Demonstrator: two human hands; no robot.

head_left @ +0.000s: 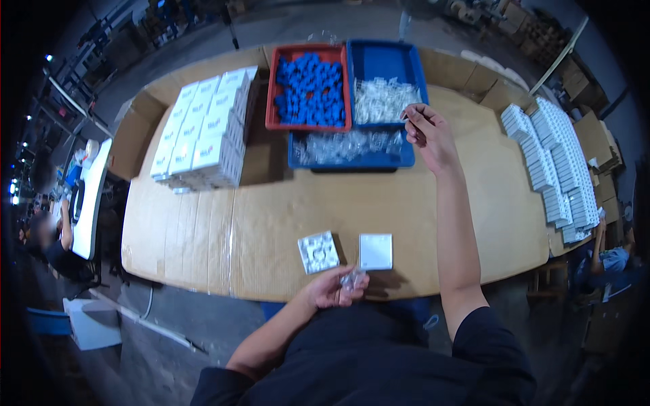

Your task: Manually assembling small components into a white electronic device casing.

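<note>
My left hand [330, 287] is closed around a small see-through plastic bag [352, 278] at the table's near edge. Just beyond it lie a square white piece with a grey patterned face [318, 252] and a plain square white plate [376, 251], side by side. My right hand [428, 132] is raised far forward, over the right edge of the blue tray [384, 59] that has small white packets [386, 98] in it. Its thumb and fingers are pinched together; a tiny pale bit shows at the tips, too small to name.
A red tray [269, 101] of blue parts stands left of the blue tray. Before them sits another blue bin [352, 162] with see-through bags. White boxes [203, 128] are stacked at left; rows of white pieces [555, 169] line the right. Cardboard walls edge the table [271, 210]. People sit on both sides.
</note>
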